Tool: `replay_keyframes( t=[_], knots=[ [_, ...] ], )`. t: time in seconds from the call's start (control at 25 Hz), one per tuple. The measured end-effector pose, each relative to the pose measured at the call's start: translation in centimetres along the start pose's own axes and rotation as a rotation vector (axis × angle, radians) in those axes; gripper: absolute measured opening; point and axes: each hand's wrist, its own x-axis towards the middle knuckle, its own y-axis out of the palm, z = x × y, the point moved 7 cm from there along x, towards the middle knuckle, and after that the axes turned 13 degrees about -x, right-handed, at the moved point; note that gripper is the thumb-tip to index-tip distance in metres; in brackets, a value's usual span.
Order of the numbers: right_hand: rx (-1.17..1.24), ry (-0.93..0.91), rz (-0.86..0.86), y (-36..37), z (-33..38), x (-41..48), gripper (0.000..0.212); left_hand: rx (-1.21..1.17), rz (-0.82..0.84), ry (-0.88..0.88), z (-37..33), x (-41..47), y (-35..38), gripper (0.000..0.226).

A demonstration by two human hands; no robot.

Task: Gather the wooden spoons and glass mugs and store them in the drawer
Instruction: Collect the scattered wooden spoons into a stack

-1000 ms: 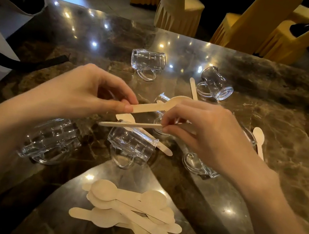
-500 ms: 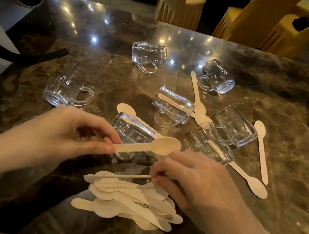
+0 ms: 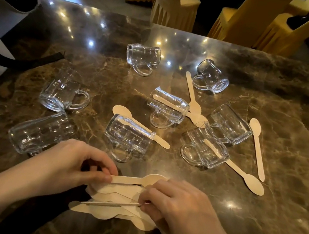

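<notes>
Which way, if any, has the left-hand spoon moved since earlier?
Yes. The wooden spoon in the left hand came nearer, from over the glass mugs to the spoon pile.

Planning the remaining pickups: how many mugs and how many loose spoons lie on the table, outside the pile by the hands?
Mugs: 8
Loose spoons: 5
Total: 13
Left out: the overlapped pile, plus a spoon each in the left hand and right hand.
</notes>
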Motion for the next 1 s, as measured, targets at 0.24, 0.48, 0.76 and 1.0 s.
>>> replay_keyframes(
  t=[0.24,0.48,0.76,1.0],
  knots=[
    [0.001,0.054,0.02,0.8,-0.8,0.1,0.024,0.116,-0.035,0.029,0.2,0.4,0.1,0.02],
    [-0.029,0.057,0.039,1.2,-1.0,0.3,0.021,0.25,-0.022,0.085,0.3,0.7,0.4,0.017],
    [0.046,0.061,0.142,0.8,-1.4,0.9,0.029,0.394,0.057,0.133,-0.8,0.7,-0.1,0.046],
    [0.248,0.12,0.161,-3.9,-6.0,3.7,0.029,0.404,0.241,0.196,-5.0,2.1,-2.7,0.047]
  ],
)
